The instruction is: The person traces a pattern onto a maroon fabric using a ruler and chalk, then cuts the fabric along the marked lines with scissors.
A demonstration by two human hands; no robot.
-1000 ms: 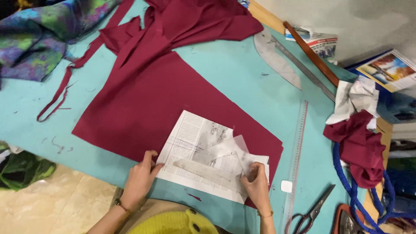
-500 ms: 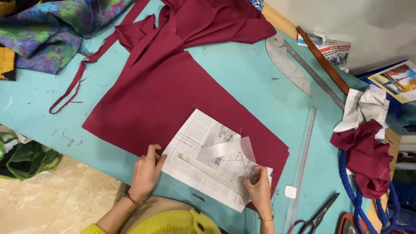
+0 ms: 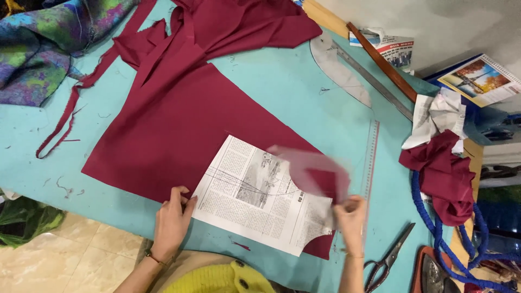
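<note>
**Pattern Held on Cloth: Hand and Material Positions**

The left hand [image 3: 172,220] lay flat at the near left corner of the newsprint pattern [image 3: 255,198], fingers spread narrow and pressing down, apparently to pin the sheet so it would not slide. The right hand [image 3: 351,212] was at the pattern's near right edge, its fingers pinched on a translucent piece [image 3: 315,171] that appeared blurred and lifted above the paper; whether it was tracing paper or thin cloth could not be told.

The pattern rested on the maroon cloth [image 3: 179,127], which was spread flat on the turquoise desk [image 3: 282,92], with its near edge just beyond the hands. This kept the pattern backed by the cloth across nearly its full outline.

Scissors [image 3: 388,260] lay to the right of the right hand, within reach. A clear straight ruler [image 3: 372,157] ran along the cloth's right edge. Farther off, a curved ruler [image 3: 339,73] and a wooden stick [image 3: 382,62] sat near the desk's far edge. A bundle of maroon scraps [image 3: 445,176] and crumpled paper [image 3: 437,116] lay at right, and a multicoloured fabric [image 3: 49,46] occupied the far left corner.
</note>
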